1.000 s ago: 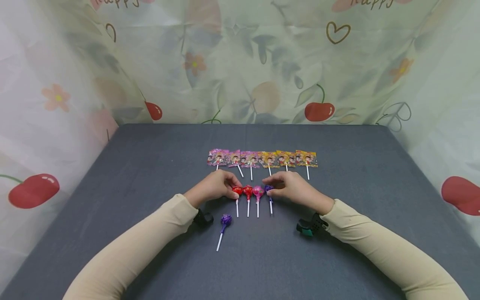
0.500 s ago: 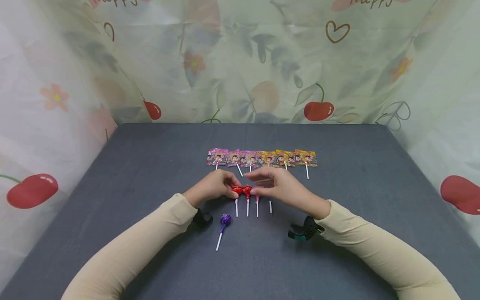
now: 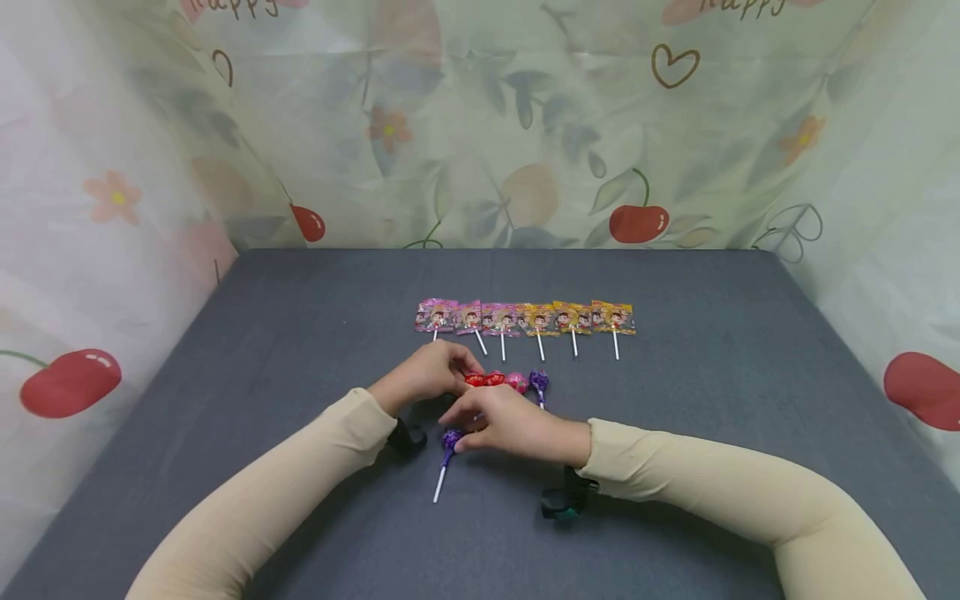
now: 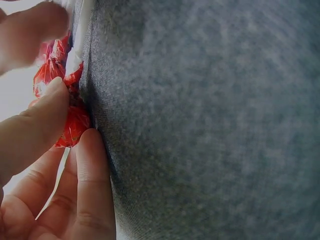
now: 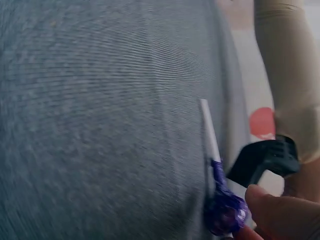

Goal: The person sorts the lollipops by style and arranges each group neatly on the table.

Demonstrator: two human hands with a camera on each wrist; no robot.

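Observation:
My left hand (image 3: 429, 372) holds the leftmost red lollipop (image 3: 474, 379) of a short row by its wrapped head; in the left wrist view its thumb and a finger lie on either side of the red wrapper (image 4: 75, 125). Beside that lollipop are a second red one (image 3: 494, 378), a pink one (image 3: 517, 382) and a purple one (image 3: 538, 381). My right hand (image 3: 510, 423) covers most of their sticks. Its thumb and fingers stand around the head of a separate purple lollipop (image 3: 450, 442), which lies nearer me; a firm grip on that head (image 5: 226, 215) does not show.
Behind the short row lies a line of flat-wrapped lollipops, pink packets (image 3: 501, 318) on the left and yellow packets (image 3: 573, 317) on the right. Everything lies on a dark grey tabletop (image 3: 337, 317). A patterned curtain (image 3: 465, 125) hangs around the back and sides.
My right hand has left the purple lollipop at the row's right end and come left and nearer, to the separate purple lollipop. My left hand stays at the red lollipop.

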